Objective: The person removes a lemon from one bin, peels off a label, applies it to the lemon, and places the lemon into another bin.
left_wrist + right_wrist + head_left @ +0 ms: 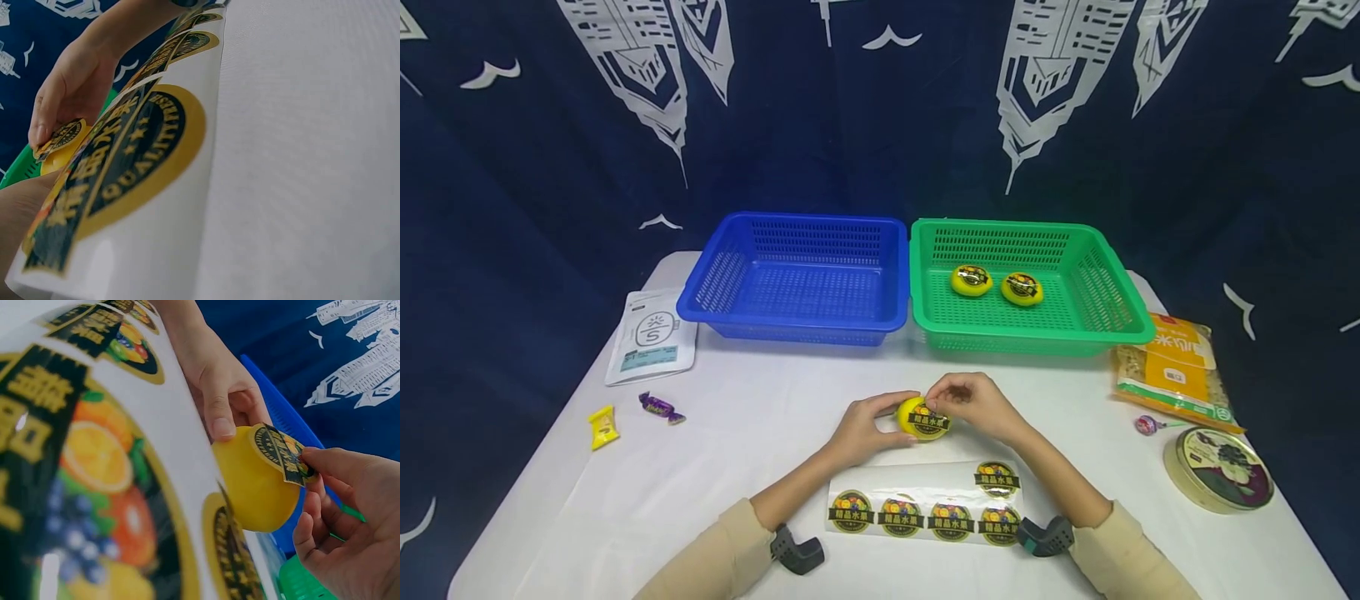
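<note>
A yellow lemon (904, 414) is gripped between the thumb and fingers of my left hand (859, 429), over the table behind the sticker sheet. My right hand (973, 404) pinches the edge of a round black-and-gold fruit sticker (929, 422), which lies against the lemon. In the right wrist view one side of the sticker (269, 449) meets the lemon (256, 487), while the thumb and finger hold its other edge raised. Just in front of both hands lies the white sticker sheet (917, 483), with several such stickers left on it.
A blue basket (793, 329) and a green basket (1030, 340) stand side by side at the back; two stickered lemons (972, 282) sit in the green one. To the left are a white pouch (653, 337) and wrapped candies (658, 407). A grain bag (1172, 367), lollipop (1147, 425) and round tin (1219, 469) lie right.
</note>
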Demonstrator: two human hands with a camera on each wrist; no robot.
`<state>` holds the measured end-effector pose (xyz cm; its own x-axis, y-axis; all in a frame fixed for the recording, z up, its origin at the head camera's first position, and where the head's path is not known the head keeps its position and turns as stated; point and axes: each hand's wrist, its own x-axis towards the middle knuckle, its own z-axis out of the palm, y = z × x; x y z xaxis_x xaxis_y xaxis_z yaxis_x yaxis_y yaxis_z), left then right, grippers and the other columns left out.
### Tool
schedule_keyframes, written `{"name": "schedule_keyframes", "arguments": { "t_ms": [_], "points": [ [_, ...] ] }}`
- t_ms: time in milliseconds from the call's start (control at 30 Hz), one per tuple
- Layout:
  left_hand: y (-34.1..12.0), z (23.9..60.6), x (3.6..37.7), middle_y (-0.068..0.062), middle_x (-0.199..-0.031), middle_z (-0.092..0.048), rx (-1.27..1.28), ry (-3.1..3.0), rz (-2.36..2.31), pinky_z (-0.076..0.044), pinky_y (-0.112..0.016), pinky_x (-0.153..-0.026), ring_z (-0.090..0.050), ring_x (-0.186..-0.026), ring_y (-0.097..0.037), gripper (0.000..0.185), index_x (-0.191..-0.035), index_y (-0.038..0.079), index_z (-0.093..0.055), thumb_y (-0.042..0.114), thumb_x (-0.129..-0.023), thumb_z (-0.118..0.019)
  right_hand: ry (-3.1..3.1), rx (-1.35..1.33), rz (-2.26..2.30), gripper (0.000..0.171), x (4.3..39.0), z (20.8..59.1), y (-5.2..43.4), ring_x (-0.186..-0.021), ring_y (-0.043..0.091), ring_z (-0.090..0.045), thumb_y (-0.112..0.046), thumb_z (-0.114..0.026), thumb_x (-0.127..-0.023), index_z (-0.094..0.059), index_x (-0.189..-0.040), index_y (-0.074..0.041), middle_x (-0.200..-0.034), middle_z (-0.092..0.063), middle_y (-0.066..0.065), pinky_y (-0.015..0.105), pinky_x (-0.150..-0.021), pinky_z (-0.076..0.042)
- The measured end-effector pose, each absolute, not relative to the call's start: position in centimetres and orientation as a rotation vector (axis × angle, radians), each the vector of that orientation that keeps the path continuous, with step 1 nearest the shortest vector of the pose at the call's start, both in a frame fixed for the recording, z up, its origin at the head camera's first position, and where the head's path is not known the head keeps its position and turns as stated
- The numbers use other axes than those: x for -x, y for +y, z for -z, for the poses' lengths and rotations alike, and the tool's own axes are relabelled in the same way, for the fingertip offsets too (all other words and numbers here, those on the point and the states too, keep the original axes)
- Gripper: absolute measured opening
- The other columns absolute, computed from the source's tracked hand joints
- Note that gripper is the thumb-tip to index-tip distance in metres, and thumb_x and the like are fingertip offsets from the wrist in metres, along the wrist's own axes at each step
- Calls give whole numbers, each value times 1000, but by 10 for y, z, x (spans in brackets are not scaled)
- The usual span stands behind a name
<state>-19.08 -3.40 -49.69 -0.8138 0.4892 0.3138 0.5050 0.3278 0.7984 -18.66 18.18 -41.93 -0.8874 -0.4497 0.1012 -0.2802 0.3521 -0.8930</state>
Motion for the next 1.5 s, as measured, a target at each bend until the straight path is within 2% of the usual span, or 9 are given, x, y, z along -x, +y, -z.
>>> {"name": "schedule_keyframes", "arguments": {
  "t_ms": [333,467,667,800,933,1000,1133,1367,1500],
  "points": [
    [-33,499,192,6,-125,-57,932,-2558,1564,-41,-26,-98,-55,-111,-8,64,-126,19,-56,28,-68,-81,2601,659,1580,5,192,447,183,-67,15,-53,-18,-72,-81,-68,-84,-15,-71,-59,-4,25,-60,-47],
    [-34,499,192,5,-125,-57,943,-2543,1554,-41,-26,-98,-55,-110,-9,64,-126,18,-56,27,-68,-81,2774,755,1546,9,187,450,180,-70,15,-52,-21,-73,-80,-69,-87,-17,-76,-60,-6,27,-60,-47],
    [-35,497,192,5,-125,-57,950,-2545,1522,-41,-27,-99,-54,-113,-10,65,-127,19,-56,29,-68,-81,2925,968,1594,32,179,460,183,-85,15,-57,-15,-75,-78,-66,-108,-13,-96,-64,1,34,-68,-53],
    [-36,496,191,4,-125,-57,950,-2550,1500,-41,-28,-99,-53,-113,-11,65,-127,18,-56,30,-69,-81,2867,1079,1666,39,174,470,185,-90,16,-58,-10,-79,-73,-66,-109,-10,-103,-62,2,32,-77,-53],
    [-36,496,191,3,-125,-57,955,-2551,1502,-41,-28,-99,-54,-113,-12,65,-127,17,-56,30,-69,-80,2889,1111,1649,43,172,476,185,-98,19,-56,-13,-81,-70,-67,-110,-10,-106,-60,2,27,-91,-45],
    [-36,497,191,3,-125,-57,952,-2557,1521,-41,-27,-99,-54,-112,-10,64,-127,17,-56,29,-69,-80,2908,1128,1633,43,172,478,185,-101,19,-54,-14,-82,-69,-68,-109,-11,-107,-60,1,26,-94,-42],
    [-35,497,191,5,-125,-57,937,-2571,1546,-40,-26,-99,-54,-112,-9,64,-127,19,-56,27,-68,-81,2916,1176,1630,42,172,482,184,-101,20,-53,-14,-82,-68,-69,-107,-9,-107,-60,3,27,-92,-43],
    [-35,495,191,4,-126,-56,919,-2603,1560,-40,-25,-99,-54,-111,-8,64,-127,19,-55,27,-69,-80,2835,1215,1711,41,158,452,175,-96,38,-58,5,-80,-63,-66,-101,6,-103,-61,19,32,-91,-48],
    [-35,496,192,0,-127,-56,932,-2599,1579,-41,-23,-97,-56,-109,-9,64,-128,17,-54,27,-70,-79,2744,1225,1784,42,161,459,176,-98,36,-58,7,-80,-63,-64,-102,6,-105,-61,20,29,-85,-51]
  ]
}}
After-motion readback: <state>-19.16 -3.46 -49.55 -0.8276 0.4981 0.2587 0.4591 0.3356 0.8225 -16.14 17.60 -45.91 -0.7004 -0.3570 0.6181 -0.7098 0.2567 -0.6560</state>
